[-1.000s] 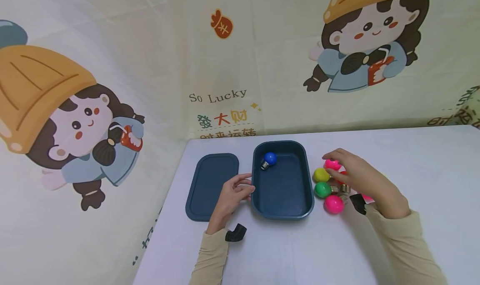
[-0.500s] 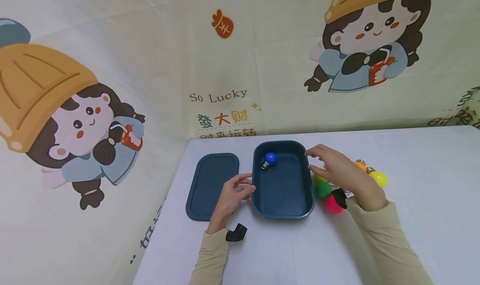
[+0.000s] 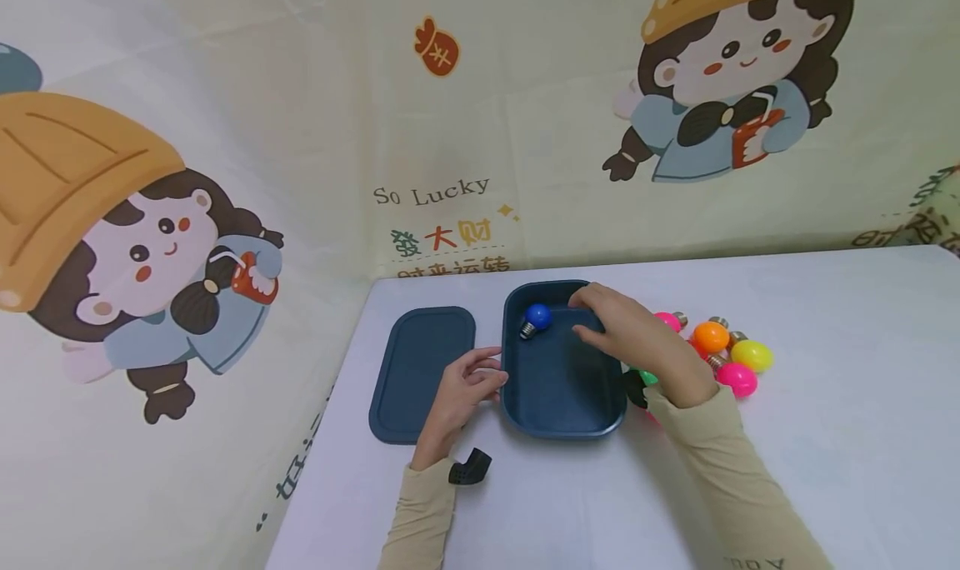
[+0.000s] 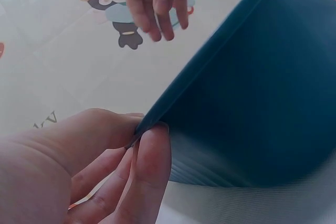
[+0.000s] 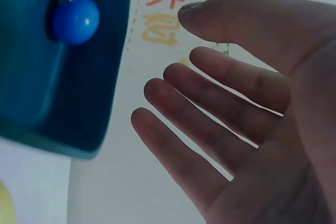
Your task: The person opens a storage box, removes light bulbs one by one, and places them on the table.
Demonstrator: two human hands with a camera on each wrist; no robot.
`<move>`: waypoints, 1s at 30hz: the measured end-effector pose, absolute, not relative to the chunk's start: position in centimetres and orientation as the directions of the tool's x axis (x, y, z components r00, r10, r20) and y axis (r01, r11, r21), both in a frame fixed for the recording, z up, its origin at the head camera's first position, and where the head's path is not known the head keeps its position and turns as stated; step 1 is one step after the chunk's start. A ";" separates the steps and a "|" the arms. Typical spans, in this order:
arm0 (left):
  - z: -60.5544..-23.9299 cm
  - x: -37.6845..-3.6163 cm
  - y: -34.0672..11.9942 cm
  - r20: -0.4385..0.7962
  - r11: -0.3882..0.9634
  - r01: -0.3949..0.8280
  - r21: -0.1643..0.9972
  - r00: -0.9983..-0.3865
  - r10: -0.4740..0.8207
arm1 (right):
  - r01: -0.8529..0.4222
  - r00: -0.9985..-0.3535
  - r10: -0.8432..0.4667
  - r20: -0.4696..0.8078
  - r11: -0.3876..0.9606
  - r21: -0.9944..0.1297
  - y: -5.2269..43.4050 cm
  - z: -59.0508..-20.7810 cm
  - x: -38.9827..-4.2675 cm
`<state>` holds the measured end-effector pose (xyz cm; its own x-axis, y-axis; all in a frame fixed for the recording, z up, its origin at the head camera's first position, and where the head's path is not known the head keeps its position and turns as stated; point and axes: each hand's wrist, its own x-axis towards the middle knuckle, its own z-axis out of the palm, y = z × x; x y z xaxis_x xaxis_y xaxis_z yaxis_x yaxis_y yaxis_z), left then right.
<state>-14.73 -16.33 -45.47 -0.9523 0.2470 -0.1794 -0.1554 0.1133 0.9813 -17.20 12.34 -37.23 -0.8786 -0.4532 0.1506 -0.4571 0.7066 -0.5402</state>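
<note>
A dark blue rectangular tray (image 3: 558,403) stands on the table, with a blue light bulb (image 3: 537,317) lying in its far left corner. My left hand (image 3: 467,387) pinches the tray's left rim between thumb and fingers, as the left wrist view shows plainly. Above the tray's right half hovers my right hand (image 3: 637,337). Its fingers (image 5: 184,119) are spread and relaxed, holding nothing. The blue bulb also shows in the right wrist view, apart from the fingertips.
A flat dark blue lid (image 3: 416,378) lies left of the tray. To the right are several coloured bulbs, among them an orange bulb (image 3: 710,337), a yellow bulb (image 3: 752,356) and a pink bulb (image 3: 738,379). My right forearm partly hides others.
My right hand has moved left from the pile of bulbs, past the tray's right rim, to over the tray. The left hand stays on the rim.
</note>
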 end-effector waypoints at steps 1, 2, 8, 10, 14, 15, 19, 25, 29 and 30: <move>-45.5 -14.7 -16.4 -0.179 0.112 -0.156 0.981 -0.953 0.245 | -0.455 -0.879 -0.454 0.145 0.706 -0.543 12.0 -37.2 -17.3; -45.4 -14.7 -16.4 -0.178 0.109 -0.156 0.982 -0.953 0.243 | -0.451 -0.880 -0.455 0.138 0.707 -0.545 11.8 -37.2 -17.4; -45.4 -14.6 -16.6 -0.177 0.111 -0.154 0.982 -0.953 0.245 | -0.453 -0.876 -0.466 0.128 0.700 -0.552 10.6 -37.7 -18.1; -45.4 -14.6 -16.5 -0.180 0.111 -0.157 0.981 -0.952 0.247 | -0.464 -0.869 -0.476 0.134 0.694 -0.551 10.4 -38.0 -18.2; -45.5 -14.7 -16.4 -0.190 0.110 -0.167 0.980 -0.950 0.247 | -0.466 -0.867 -0.484 0.123 0.696 -0.547 9.9 -38.3 -18.6; -45.5 -14.7 -16.4 -0.191 0.109 -0.168 0.980 -0.950 0.247 | -0.465 -0.866 -0.485 0.119 0.697 -0.546 9.8 -38.4 -18.7; -45.5 -14.7 -16.4 -0.190 0.108 -0.168 0.980 -0.951 0.245 | -0.464 -0.866 -0.488 0.113 0.697 -0.546 9.2 -38.8 -19.2; -45.4 -14.5 -16.3 -0.191 0.118 -0.166 0.979 -0.952 0.240 | -0.456 -0.871 -0.481 0.100 0.714 -0.532 8.3 -39.8 -20.2; -45.4 -14.6 -16.4 -0.191 0.118 -0.167 0.979 -0.952 0.239 | -0.447 -0.874 -0.479 0.084 0.721 -0.530 7.8 -40.4 -20.6; -45.4 -14.6 -16.4 -0.191 0.117 -0.167 0.979 -0.952 0.239 | -0.448 -0.872 -0.483 0.081 0.721 -0.528 7.7 -40.5 -20.7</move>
<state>-14.57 -16.39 -45.43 -0.9520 0.2392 -0.1911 -0.1672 0.1168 0.9790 -20.71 7.67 -40.50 -0.8719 -0.4830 0.0809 -0.4485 0.7210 -0.5282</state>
